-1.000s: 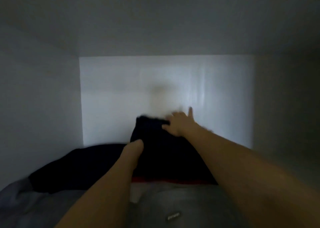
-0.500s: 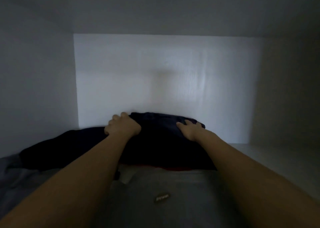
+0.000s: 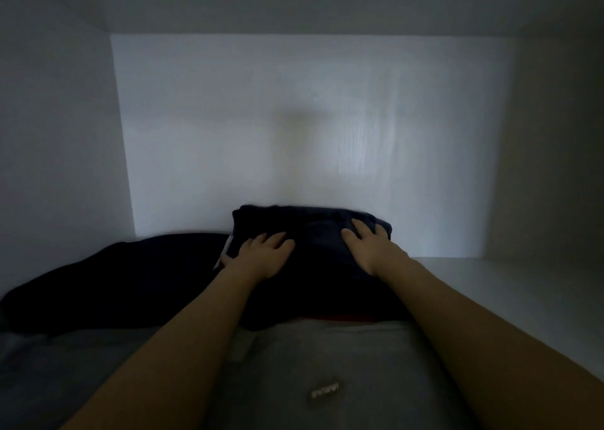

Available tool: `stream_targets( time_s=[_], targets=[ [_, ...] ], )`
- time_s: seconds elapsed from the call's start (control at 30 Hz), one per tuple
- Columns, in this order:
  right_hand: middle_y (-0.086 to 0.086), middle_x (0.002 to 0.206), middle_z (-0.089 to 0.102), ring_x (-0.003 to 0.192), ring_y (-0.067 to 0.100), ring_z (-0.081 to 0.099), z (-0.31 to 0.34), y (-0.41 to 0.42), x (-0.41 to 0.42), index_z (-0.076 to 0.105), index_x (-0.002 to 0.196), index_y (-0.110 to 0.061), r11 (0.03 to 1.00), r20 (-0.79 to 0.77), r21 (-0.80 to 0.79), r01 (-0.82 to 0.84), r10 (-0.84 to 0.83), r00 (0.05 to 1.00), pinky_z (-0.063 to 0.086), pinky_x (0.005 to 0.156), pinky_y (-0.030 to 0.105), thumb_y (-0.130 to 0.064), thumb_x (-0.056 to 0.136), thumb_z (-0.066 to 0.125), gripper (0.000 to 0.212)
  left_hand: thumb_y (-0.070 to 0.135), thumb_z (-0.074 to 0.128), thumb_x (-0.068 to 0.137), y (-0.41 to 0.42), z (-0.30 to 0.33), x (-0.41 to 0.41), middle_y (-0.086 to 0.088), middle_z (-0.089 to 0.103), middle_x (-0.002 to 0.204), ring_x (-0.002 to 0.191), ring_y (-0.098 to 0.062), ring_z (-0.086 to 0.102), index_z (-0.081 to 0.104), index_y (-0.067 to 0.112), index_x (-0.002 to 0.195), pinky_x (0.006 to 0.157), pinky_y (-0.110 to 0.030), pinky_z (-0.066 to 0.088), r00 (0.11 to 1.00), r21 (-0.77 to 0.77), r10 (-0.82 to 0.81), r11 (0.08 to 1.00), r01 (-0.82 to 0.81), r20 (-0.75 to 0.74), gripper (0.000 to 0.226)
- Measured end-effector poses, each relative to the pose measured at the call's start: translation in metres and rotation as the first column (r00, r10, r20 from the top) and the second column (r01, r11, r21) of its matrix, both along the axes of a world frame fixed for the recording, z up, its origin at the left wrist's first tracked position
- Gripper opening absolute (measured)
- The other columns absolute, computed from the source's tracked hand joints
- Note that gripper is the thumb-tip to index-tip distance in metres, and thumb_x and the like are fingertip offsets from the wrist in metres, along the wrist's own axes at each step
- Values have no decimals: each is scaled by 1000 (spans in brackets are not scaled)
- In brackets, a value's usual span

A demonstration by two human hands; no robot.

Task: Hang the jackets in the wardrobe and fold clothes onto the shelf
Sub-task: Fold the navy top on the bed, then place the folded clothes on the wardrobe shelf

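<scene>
Your left hand [image 3: 261, 254] has uncurled since half a second ago and is now lying flat, fingers [image 3: 277, 238] spread, on the folded dark garment [image 3: 313, 233]. Your right hand [image 3: 369, 246] is pressing on that garment's right side, its fingers apart and straight. That garment is sitting on the wardrobe shelf [image 3: 510, 285], close against the white back panel [image 3: 294, 119], topping a pile with a red layer [image 3: 343, 318] beneath. Another dark garment [image 3: 114, 282] is lying left of it, and grey clothing [image 3: 327, 364] nearer you.
</scene>
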State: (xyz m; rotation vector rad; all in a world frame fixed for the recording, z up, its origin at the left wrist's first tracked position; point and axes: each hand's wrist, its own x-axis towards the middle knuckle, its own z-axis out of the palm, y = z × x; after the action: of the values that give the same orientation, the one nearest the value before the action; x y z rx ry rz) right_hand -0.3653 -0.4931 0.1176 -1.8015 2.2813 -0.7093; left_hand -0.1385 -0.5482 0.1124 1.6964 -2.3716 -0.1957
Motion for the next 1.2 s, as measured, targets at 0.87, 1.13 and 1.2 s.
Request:
stream_targets(
  time_s=[0.87,1.13,1.2],
  targets=[
    [3,147,42,126,26,48,16,526,53,35,144,-22,766,-115,-294,571,-621,775,42,102,37,-36,92,56,57,35,42,96,376,37,-95,-3,46,143,132,-25,42,42,16,140,119,-48,16,673,-629,-724,457,630,148,48],
    [2,148,40,128,23,47,6,754,114,37,143,-20,587,-138,-271,763,-808,572,39,106,35,-35,93,57,56,35,46,93,590,21,-97,-5,48,143,129,-26,46,43,15,140,115,-44,23,373,-651,-912,179,738,172,51],
    [-2,150,37,129,20,46,-1,812,134,35,144,-21,555,-128,-245,795,-831,541,38,106,32,-36,93,57,58,34,45,94,650,13,-92,-6,41,149,132,-26,43,40,15,143,116,-43,22,290,-634,-944,129,763,157,53]
  ],
)
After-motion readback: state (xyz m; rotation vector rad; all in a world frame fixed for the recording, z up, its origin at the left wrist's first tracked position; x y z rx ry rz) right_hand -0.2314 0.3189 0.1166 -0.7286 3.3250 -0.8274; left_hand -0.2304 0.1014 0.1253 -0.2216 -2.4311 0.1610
